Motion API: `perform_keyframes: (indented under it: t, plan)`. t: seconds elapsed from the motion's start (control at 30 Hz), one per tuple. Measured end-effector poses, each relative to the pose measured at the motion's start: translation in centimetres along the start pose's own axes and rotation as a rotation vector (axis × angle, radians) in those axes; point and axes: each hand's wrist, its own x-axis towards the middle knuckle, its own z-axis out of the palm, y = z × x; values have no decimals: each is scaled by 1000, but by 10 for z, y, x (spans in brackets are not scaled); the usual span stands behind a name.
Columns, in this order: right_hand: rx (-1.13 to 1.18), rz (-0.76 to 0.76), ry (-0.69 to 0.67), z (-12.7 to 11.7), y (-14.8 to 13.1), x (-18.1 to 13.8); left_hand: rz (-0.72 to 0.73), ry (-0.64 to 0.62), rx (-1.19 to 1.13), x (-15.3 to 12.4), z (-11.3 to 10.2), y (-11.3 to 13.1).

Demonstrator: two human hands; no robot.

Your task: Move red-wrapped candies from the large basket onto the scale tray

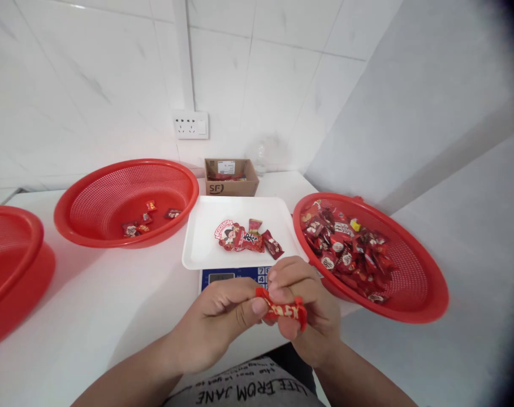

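Between both hands, just in front of the scale, is a red wrapped candy (282, 310) with pale yellow lettering. My left hand (220, 319) pinches its left end between thumb and fingers. Around its right side the fingers of my right hand (310, 305) are closed. Behind them a white tray (201, 249) sits on a blue kitchen scale (233, 275), whose keypad is partly covered by my hands. On the tray lie a red packet with a cartoon figure (235, 234), a dark red wrapped candy (272, 244) and a small green-and-pink piece (254, 226).
At right, a red basket (422, 277) holds many wrapped candies. Another red basket (91, 198) at left has several pieces inside. Part of a third basket (23, 237) shows at the left edge. A cardboard box (233, 188) stands by the wall, near a clear plastic container (260, 158).
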Motion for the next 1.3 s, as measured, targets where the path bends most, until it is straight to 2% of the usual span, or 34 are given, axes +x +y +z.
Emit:
perform_keyframes:
  t: [0.17,0.27,0.33,0.47,0.57,0.67,0.8,0.87,1.0,1.1,1.2,1.3]
  plan:
    - [52,48,20,2,2,-1,3,30,20,1,1,0]
    - [48,61,8,1,2,-1,43,54,125,0,3,2]
    - [32,72,-3,-1,2,0,156,111,269,-1,3,3]
    - [12,131,12,-4,1,0,491,316,626,-5,-2,5]
    - [-41,136,10,-8,-2,2,596,392,780,-6,-7,4]
    - [-127,64,-4,-11,-5,5,565,383,726,-7,-7,2]
    - [-233,-65,-43,-12,-5,6,405,284,397,-10,-3,-1]
    - [-287,-106,-49,-12,-4,5,359,266,307,-11,-1,-1]
    - [-426,-206,-6,-11,-4,3,402,333,379,-11,0,1]
    - [-485,-271,-27,-10,-6,4,439,402,444,-11,1,2]
    - [-440,-225,-52,-8,-5,5,422,425,392,-11,2,0]
    - [-331,-77,-94,-7,-4,4,439,405,324,-12,2,-2]
